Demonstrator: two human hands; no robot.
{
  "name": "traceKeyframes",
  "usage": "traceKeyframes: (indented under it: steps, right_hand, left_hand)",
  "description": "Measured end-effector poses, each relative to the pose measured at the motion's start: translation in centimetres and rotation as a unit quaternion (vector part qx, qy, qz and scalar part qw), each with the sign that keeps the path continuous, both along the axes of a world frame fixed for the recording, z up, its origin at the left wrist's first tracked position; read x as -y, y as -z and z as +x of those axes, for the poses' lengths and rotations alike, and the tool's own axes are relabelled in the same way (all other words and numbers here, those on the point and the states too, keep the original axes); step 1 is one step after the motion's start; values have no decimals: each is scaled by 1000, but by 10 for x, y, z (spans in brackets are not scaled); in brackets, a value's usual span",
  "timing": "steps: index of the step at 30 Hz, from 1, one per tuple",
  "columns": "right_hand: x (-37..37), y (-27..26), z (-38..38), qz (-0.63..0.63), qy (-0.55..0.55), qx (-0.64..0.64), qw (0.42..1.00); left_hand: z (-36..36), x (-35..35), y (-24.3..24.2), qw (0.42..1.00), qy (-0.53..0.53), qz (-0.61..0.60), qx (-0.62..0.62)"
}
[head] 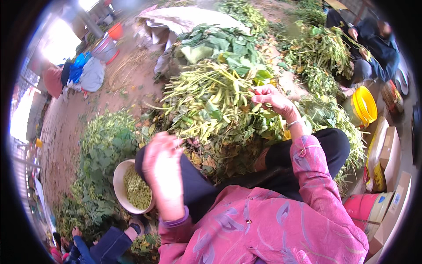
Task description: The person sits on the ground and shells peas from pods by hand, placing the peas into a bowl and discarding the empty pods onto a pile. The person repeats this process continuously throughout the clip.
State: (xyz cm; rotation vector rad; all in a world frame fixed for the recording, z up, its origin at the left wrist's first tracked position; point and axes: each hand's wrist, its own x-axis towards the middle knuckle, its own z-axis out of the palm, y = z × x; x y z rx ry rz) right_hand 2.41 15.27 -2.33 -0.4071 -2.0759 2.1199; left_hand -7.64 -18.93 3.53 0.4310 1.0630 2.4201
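Picked bean plants with green pods [214, 95] lie heaped before me. At the right edge of this heap, my right hand [273, 100] pinches part of a bean plant between thumb and fingers. Something small and red shows at its fingertips. Blurred by motion, my left hand [165, 165] is raised above my left knee, near the front of the heap. Whether it holds anything is unclear. Beside it and partly behind the forearm stands a white bowl [118, 181] containing shelled green beans [135, 188].
More bean plants [102, 158] lie to my left. At upper right a person [376, 49] sits handling plants near a yellow bucket [364, 105]. Another person's arm and leg [108, 242] show at lower left. Cardboard boxes [392, 158] and a pink container [366, 209] stand on my right.
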Motion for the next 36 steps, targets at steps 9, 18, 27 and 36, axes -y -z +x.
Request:
traceKeyframes:
  steps: [9,18,27,36]
  right_hand:
    - [-3,-5,6,4,-35,-12,999]
    - [-17,14,-2,-11,-67,-17,998]
    - [-24,25,-4,69,-12,33,997]
    - [29,-19,52,127,406,-11,905]
  left_hand:
    - [25,-161,103,983,123,-136,21]
    - [12,-199,113,964,186,-167,93]
    - [8,-200,120,961,225,-113,115]
    - [17,-202,119,952,256,-121,115]
